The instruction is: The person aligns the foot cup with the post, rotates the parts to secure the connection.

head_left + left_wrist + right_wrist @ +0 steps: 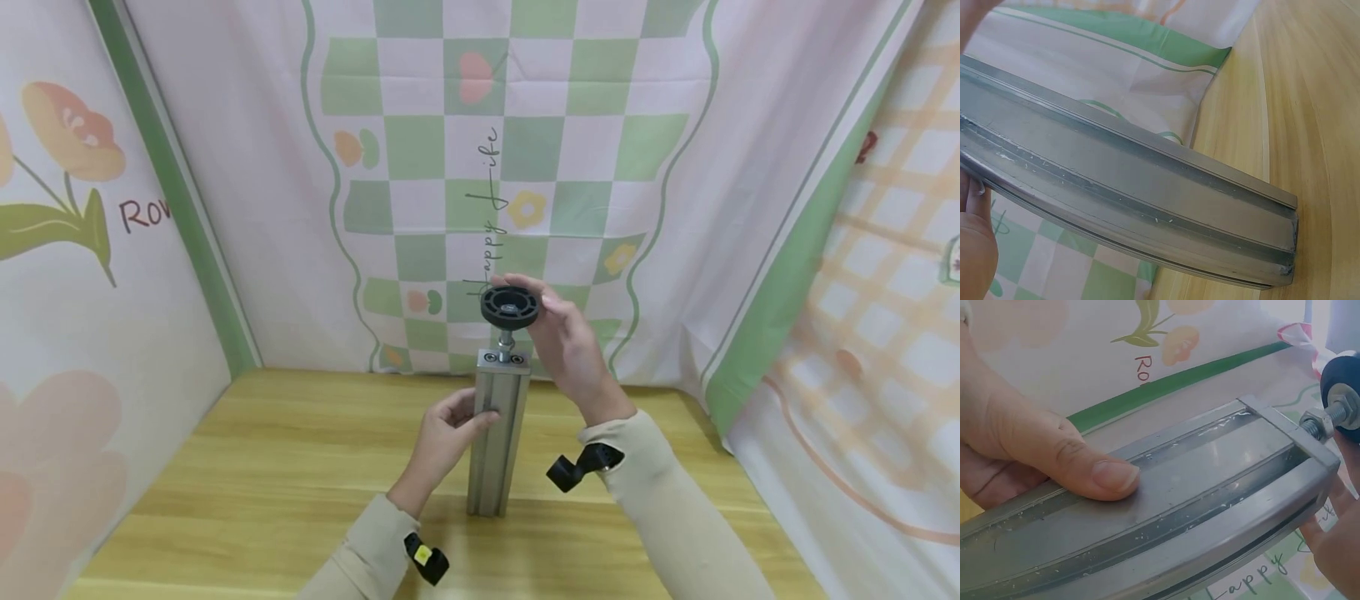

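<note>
sleeves (678, 521) overhang a wooden table (262, 483) before checked cloth (416, 146), left fingers (456, 402) gripping a post (491, 458), right fingers' (564, 312) hold unclear.

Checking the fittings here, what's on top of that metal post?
The metal post has an end plate and a threaded stud carrying a black disc. The plate hides the post's inside.

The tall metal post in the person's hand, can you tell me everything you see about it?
The post is a long, silver-grey bar that looks like metal, with lengthwise grooves holding pale specks. A flat plate with two dark round screws caps its top, and a threaded bolt there carries a black disc. It is held roughly upright over the wooden table; whether its bottom touches, I can't tell. The left hand grips it partway up, thumb on the near side.
</note>
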Demonstrator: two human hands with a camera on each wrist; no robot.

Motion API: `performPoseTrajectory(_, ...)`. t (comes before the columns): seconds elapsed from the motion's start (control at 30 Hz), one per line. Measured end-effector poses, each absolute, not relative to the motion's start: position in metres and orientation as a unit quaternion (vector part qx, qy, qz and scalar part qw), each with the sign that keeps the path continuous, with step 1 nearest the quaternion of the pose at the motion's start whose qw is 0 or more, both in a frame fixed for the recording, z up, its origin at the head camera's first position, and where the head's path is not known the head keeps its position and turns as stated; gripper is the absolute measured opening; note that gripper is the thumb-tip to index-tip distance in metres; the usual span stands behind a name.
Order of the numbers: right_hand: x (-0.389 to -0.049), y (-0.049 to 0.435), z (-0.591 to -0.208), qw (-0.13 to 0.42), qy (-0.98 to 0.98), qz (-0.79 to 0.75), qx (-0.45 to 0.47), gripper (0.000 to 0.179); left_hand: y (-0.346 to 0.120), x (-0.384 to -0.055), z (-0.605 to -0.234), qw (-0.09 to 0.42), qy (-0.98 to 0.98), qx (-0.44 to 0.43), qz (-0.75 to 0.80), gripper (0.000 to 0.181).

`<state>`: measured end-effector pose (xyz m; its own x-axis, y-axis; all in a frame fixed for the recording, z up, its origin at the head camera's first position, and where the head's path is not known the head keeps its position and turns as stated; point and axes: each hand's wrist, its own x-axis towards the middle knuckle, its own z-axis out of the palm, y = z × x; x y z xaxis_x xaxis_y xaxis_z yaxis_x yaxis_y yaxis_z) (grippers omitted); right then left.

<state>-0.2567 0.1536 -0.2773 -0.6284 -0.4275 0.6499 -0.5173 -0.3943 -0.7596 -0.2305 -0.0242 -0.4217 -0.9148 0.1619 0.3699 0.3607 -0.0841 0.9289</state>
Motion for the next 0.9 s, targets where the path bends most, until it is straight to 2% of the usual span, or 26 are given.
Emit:
performPoseTrajectory(0.23,-0.259,0.156,-0.282,0.025,-0.538,0.739,0.405,0.038,-0.024,-0.231,-0.423,0.069,-0.676,-0.194,-0.708,0.036)
performPoseTrajectory(0.43,-0.257,0.155,-0.284,0.068,-0.546,0.739,0.389,0.033,-0.024,-0.23,-0.422,0.07,-0.679,-0.191,-0.705,0.037)
performPoseTrajectory(0.57,-0.253,0.152,-0.288,0.118,-0.55,0.736,0.377,0.03,-0.024,-0.23,-0.422,0.07,-0.679,-0.192,-0.705,0.037)
performPoseTrajectory(0.77,-0.249,0.141,-0.296,0.23,-0.565,0.712,0.348,0.021,-0.024,-0.229,-0.422,0.068,-0.672,-0.194,-0.711,0.035)
performPoseTrajectory(0.9,-0.244,0.134,-0.301,0.276,-0.562,0.707,0.328,0.016,-0.024,-0.23,-0.421,0.068,-0.669,-0.193,-0.715,0.036)
